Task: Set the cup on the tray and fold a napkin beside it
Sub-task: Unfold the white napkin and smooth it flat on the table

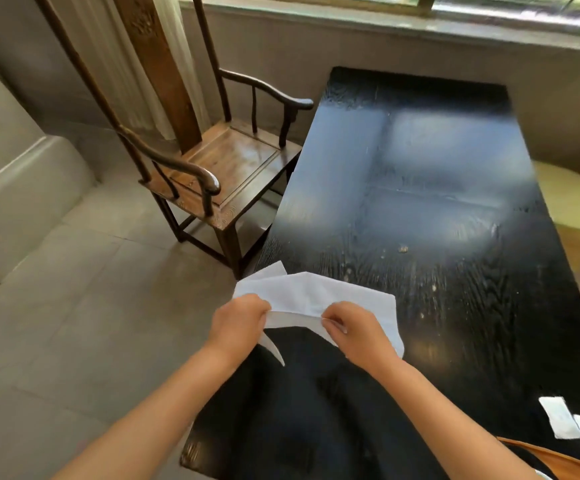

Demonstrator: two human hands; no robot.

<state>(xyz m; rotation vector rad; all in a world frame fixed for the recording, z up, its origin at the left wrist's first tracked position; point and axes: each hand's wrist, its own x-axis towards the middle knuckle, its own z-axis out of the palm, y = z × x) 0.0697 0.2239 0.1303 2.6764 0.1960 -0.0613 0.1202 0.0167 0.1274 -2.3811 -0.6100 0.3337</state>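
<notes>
Low in the frame, two bare forearms reach up from the bottom edge toward the middle. The left hand (238,318) and the right hand (357,332) both pinch a white napkin (311,294) along a crease running between them, fingers curled tight on the paper. The napkin sits at centre frame, partly folded, over the near left edge of the black counter (454,306); whether it rests on the wood or is lifted off it I cannot tell. One corner pokes up and left past the counter's edge, and a thin tail of paper hangs down below the left hand.

At the lower right, two small white folded pieces (560,422) lie side by side on the counter, with the curved rim of an orange-brown thing (558,460) just below them, cut off by the frame edge.

Farther up, the counter's dark grained top stretches toward the upper right, shining with pale reflected light. To its left, in the upper left of the frame, a wooden armchair (226,161) stands on the grey tiled floor (73,306), its front corner close to the counter's side. Behind everything, along the top edge, runs a window sill (385,20).
</notes>
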